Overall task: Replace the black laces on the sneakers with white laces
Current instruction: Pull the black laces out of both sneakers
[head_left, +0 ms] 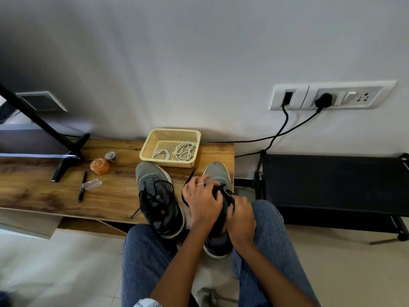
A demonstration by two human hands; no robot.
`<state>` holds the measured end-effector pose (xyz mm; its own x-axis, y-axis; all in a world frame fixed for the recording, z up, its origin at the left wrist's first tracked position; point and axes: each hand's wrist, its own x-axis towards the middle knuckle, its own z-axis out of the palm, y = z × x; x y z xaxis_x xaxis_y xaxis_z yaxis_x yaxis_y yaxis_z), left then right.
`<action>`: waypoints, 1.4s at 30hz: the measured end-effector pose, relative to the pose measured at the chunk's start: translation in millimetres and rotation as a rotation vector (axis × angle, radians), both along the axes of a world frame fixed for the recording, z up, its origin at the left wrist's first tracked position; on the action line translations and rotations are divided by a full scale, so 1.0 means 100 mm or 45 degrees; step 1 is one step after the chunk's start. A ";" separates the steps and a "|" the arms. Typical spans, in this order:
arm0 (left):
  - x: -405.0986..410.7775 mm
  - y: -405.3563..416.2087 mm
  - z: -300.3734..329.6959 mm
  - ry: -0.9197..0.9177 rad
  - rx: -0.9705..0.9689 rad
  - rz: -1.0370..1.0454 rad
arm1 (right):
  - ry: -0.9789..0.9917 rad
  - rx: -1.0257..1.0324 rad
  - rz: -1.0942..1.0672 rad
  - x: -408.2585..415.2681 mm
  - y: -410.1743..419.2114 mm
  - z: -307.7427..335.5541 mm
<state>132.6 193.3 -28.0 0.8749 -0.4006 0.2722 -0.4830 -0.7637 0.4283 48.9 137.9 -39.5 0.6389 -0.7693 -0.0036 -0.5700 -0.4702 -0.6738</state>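
Two grey sneakers stand on a low wooden table (44,191). The left sneaker (158,196) has its black lace loosened and trailing over the table. My left hand (202,201) lies over the right sneaker (218,173) with its fingers curled around the black lace (221,189) at the tongue. My right hand (240,218) grips the same shoe's side near the collar. Behind the shoes, a yellow mesh basket (170,135) holds two coiled white laces (184,150).
An orange lidded tub (99,166), a tape roll (111,156), a pen (82,187) and a clear small case (91,184) lie at the table's left. A black stand foot (66,160) rests there. Cables run from wall sockets (327,96) to a black rack (332,185) at right.
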 end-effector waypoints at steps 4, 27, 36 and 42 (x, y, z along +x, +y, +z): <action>0.00 -0.01 -0.11 -0.023 0.149 -0.121 | 0.006 0.004 0.010 0.01 0.00 0.00; -0.01 -0.10 0.11 0.502 -1.202 0.903 | 0.041 -0.017 0.004 0.01 0.00 0.00; -0.05 -0.05 -0.03 -0.023 -0.002 -0.066 | 0.042 0.022 0.003 0.01 -0.01 0.02; -0.03 -0.07 -0.06 -0.050 0.093 -0.053 | 0.059 -0.026 0.010 0.00 -0.01 0.02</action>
